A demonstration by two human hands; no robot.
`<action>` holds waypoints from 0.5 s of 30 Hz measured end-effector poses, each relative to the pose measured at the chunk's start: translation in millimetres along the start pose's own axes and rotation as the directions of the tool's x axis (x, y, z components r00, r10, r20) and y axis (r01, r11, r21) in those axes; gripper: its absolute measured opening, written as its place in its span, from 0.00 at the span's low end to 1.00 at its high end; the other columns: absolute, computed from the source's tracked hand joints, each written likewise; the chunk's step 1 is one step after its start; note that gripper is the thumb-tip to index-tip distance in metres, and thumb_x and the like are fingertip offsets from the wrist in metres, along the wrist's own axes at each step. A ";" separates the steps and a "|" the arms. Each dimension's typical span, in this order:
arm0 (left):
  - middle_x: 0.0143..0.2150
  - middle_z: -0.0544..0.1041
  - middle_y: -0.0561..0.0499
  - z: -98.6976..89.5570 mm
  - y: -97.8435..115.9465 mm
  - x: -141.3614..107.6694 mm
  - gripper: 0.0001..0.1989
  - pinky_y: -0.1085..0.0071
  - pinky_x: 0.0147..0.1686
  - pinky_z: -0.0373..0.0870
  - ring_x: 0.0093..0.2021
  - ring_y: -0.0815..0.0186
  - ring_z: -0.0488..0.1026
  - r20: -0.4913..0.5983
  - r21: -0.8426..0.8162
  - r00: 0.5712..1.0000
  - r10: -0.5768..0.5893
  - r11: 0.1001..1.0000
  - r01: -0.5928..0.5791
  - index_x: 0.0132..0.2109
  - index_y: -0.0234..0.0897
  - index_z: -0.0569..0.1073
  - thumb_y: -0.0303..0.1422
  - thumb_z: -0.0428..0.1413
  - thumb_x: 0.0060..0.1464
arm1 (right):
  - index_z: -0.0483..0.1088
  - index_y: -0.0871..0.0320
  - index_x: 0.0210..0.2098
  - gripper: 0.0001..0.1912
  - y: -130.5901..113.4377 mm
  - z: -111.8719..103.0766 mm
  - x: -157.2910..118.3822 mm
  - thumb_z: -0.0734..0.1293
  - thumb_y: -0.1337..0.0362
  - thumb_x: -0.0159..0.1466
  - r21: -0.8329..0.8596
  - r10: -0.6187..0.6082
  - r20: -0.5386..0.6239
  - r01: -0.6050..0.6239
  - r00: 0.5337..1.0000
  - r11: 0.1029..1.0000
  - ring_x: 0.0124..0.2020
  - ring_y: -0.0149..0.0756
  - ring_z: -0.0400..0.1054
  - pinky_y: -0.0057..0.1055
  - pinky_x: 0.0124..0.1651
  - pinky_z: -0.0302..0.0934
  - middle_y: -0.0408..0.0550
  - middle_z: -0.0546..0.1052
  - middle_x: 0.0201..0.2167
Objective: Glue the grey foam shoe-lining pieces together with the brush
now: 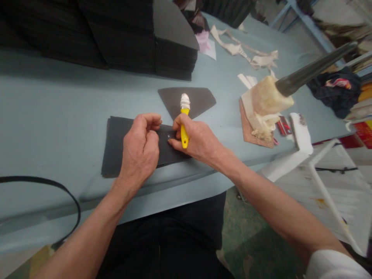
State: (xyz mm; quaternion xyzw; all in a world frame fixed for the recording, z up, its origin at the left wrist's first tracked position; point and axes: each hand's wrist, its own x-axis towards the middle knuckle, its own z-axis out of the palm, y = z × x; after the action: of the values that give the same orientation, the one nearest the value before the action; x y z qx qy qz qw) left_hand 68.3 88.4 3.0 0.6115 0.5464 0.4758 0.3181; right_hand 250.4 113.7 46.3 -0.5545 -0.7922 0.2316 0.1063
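My right hand (pixel 196 135) is closed around a small brush with a yellow handle (pixel 185 133). The brush's head end, wrapped in whitish material, points away from me. Below the thumb tip a small shiny spot (pixel 169 136) shows on a stack of dark, flat pieces (pixel 114 143). Over the middle of that stack rests my left hand (pixel 142 145), its fingers curled in; I see nothing between them. A single dark, tapered piece (pixel 192 100) lies just beyond my right hand, partly behind the brush.
Tall stacks of dark sheets (pixel 174 54) stand at the back left. To the right, a glue-crusted block with a dark handle (pixel 267 97) sits on a brown board (pixel 247 131). Pale scraps (pixel 232 46) lie behind it. A black cord (pixel 58 184) loops at left.
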 end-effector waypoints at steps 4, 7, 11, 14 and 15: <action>0.49 0.81 0.48 0.0 1.7 0.3 0.17 0.61 0.57 0.78 0.49 0.62 0.79 0.003 0.003 1.000 -0.002 1.000 0.002 0.52 0.39 0.74 0.27 0.47 0.59 | 0.68 0.56 0.50 0.13 -5.4 0.4 3.9 0.70 0.67 0.66 -0.122 0.015 0.012 -0.014 1.000 0.992 0.34 0.37 0.73 0.31 0.37 0.55 0.45 0.80 0.36; 0.49 0.81 0.48 0.0 1.3 0.8 0.17 0.60 0.57 0.79 0.49 0.61 0.79 0.007 -0.003 1.000 -0.003 1.000 0.003 0.51 0.40 0.74 0.28 0.48 0.59 | 0.69 0.56 0.51 0.13 -6.2 2.1 5.1 0.69 0.67 0.66 -0.183 0.003 0.008 -0.001 1.000 0.983 0.35 0.38 0.73 0.31 0.35 0.51 0.47 0.81 0.38; 0.49 0.81 0.48 -0.1 0.0 1.1 0.16 0.60 0.57 0.78 0.49 0.60 0.79 0.010 -0.016 1.000 -0.004 1.000 0.004 0.51 0.41 0.74 0.28 0.48 0.59 | 0.69 0.57 0.51 0.14 -4.5 3.8 2.5 0.67 0.68 0.66 -0.202 -0.004 -0.002 0.004 1.000 0.979 0.35 0.38 0.72 0.32 0.35 0.49 0.48 0.81 0.39; 0.48 0.81 0.49 0.1 -0.2 1.1 0.16 0.61 0.57 0.78 0.49 0.61 0.79 0.010 -0.010 1.000 -0.001 1.000 0.001 0.50 0.41 0.74 0.28 0.47 0.59 | 0.68 0.56 0.50 0.14 -1.6 3.6 -0.8 0.65 0.69 0.65 -0.184 -0.017 -0.030 0.011 0.999 0.983 0.33 0.37 0.71 0.32 0.35 0.49 0.47 0.81 0.39; 0.48 0.81 0.49 0.2 -0.1 1.1 0.15 0.61 0.57 0.78 0.49 0.61 0.79 0.007 -0.008 1.000 0.001 1.000 -0.001 0.50 0.41 0.73 0.29 0.47 0.59 | 0.68 0.55 0.50 0.13 -0.7 3.1 -1.8 0.65 0.69 0.65 -0.169 -0.019 -0.036 0.012 0.999 0.986 0.33 0.36 0.70 0.32 0.35 0.50 0.46 0.80 0.38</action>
State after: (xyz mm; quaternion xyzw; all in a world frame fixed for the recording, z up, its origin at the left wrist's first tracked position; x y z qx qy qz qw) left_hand 68.4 89.5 3.1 0.6121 0.5431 0.4759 0.3224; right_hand 249.1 111.0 44.1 -0.5597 -0.8111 0.1523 0.0757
